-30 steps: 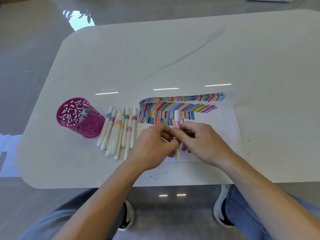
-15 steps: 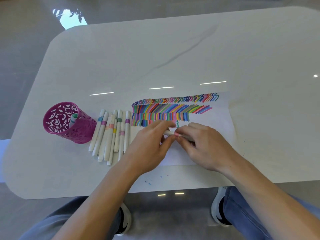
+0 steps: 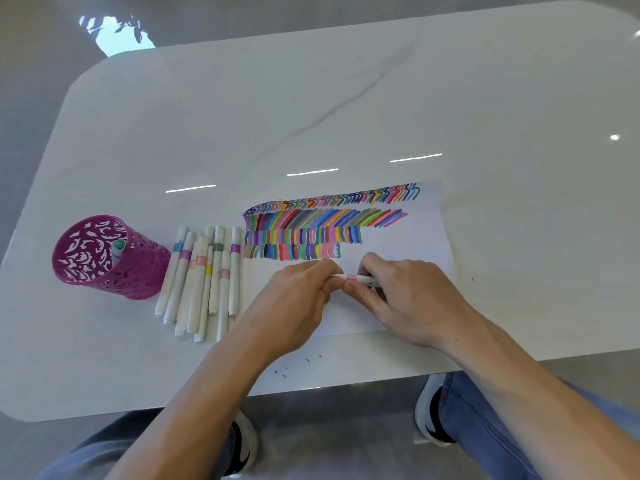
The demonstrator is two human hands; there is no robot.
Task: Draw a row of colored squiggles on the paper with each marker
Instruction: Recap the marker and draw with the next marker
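Swung flat now, that pink-banded marker (image 3: 351, 277): a second ago it stood on end pointing up the paper (image 3: 415, 244), and now it lies crosswise between both hands, low over the paper's blank near half. On one end the left hand (image 3: 294, 299) pinches the white tip between fingertips and thumb. The right hand (image 3: 412, 299) curls round the barrel on the other side of the pink band, so each grip is clamped on the marker, neither one spread. It looks like a cap coming off or going on, and I can't tell which. I'd call it a light, stiff plastic stick, smooth and a touch slippery, so the hold belongs close to the band on either side, pulling straight along the barrel. Just beyond the hands, the paper's lowest row ends in a small green squiggle (image 3: 336, 251). Left of the paper lie the laid-out markers (image 3: 204, 282), and further left the magenta cup (image 3: 104, 271) with a green-capped marker (image 3: 118, 245) inside, all on the white surface (image 3: 346, 116).
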